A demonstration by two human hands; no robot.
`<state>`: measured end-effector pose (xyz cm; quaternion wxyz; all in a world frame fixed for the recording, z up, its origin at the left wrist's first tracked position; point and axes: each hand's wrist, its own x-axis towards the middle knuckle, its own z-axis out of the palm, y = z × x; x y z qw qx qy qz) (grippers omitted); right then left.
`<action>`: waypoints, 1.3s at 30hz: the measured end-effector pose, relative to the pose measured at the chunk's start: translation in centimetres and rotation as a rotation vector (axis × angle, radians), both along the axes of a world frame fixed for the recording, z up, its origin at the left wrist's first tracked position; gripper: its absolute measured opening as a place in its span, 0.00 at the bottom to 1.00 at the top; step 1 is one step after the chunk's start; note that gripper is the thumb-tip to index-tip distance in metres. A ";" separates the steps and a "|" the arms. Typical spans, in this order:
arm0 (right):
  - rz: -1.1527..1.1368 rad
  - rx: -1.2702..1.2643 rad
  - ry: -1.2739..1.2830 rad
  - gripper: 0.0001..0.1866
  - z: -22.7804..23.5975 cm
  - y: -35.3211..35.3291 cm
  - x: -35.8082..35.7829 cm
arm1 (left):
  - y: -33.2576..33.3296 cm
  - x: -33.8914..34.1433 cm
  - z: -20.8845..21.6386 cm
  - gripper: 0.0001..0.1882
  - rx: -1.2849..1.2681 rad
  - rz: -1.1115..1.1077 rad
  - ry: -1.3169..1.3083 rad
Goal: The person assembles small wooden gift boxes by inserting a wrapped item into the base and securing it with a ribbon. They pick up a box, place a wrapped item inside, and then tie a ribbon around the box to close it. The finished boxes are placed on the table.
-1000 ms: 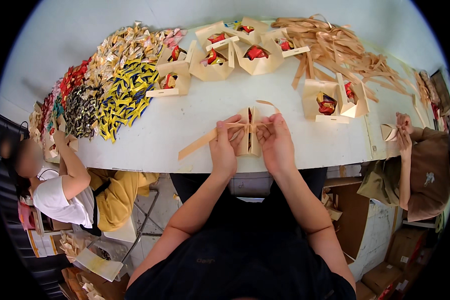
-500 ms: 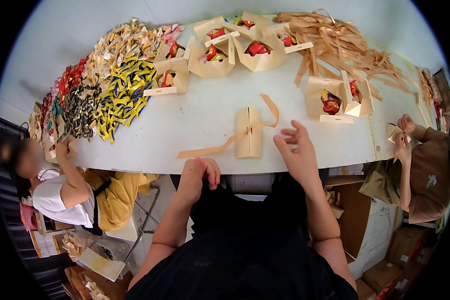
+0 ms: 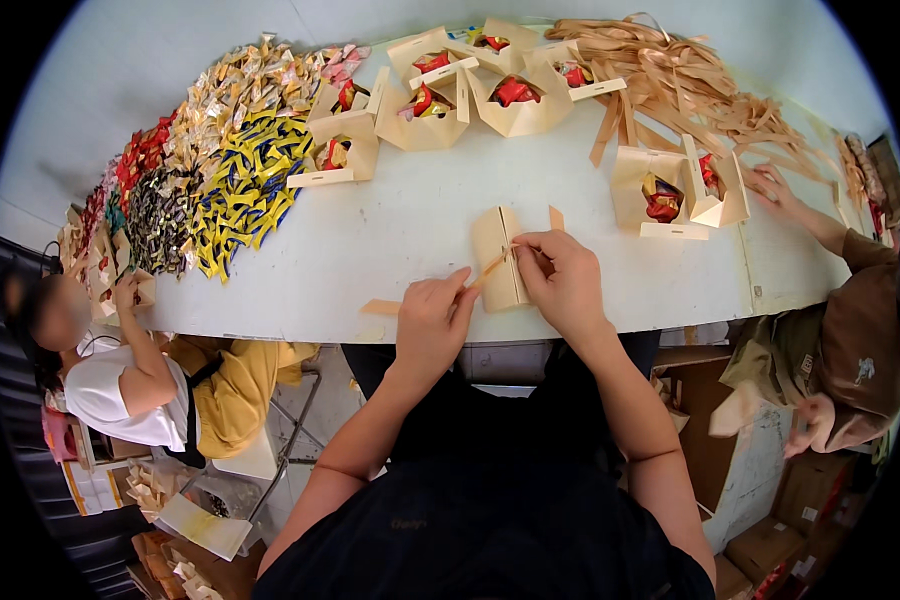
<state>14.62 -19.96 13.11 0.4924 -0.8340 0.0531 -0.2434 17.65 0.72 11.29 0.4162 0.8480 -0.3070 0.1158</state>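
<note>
Shut tan box (image 3: 488, 230) is on the bench (image 3: 530, 180) nr the front edge, right before the person, tilted a bit. Tan ribbon (image 3: 382, 307) crosses its middle. L hand (image 3: 436, 318) has thumb & fingers closed on the ribbon just left of the box; R hand (image 3: 562, 280) pinches it at the box's top, by the seam. One ribbon end lies on the bench past the L hand, the other pokes up behind the R hand.

Prog. so far, I'd say: this box is folded shut, ribbon's on, no finished bow to be seen. Can't tell if there's a knot under the fingers. Left to do, prob.: the bow, then the rest. Seven open boxes (image 3: 425, 132) w/ wrapped sweets sit at the back, plus two open boxes (image 3: 635, 180) off to the right, all unribboned. Plenty of stock: sweets heap (image 3: 250, 190) back left, ribbon heap (image 3: 660, 75) back right. Co-worker's hand (image 3: 770, 185) is nr those ribbons; no tied box in sight that I can make out.
</note>
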 end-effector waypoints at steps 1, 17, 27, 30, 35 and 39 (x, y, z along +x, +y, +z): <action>-0.020 0.054 0.023 0.05 0.2 0.1 -0.1 | 0.6 -0.2 0.0 0.06 0.030 -0.030 0.026; 0.045 -0.015 0.214 0.13 1.1 0.8 -0.5 | -3.6 1.7 0.7 0.09 -0.627 -0.119 0.451; 0.480 0.256 0.538 0.16 2.4 -3.5 0.7 | -2.7 0.7 1.6 0.14 -0.372 -0.168 0.075; 0.554 0.225 0.584 0.17 2.8 -4.8 1.9 | -2.5 1.0 1.7 0.09 -0.259 -0.174 -0.064; 0.420 0.169 0.524 0.15 7.4 -4.0 2.3 | -2.8 0.1 1.5 0.11 -0.202 -0.050 -0.014; 0.308 -0.005 0.372 0.14 9.8 -0.4 -1.2 | -2.9 0.1 1.1 0.14 -0.259 0.016 0.154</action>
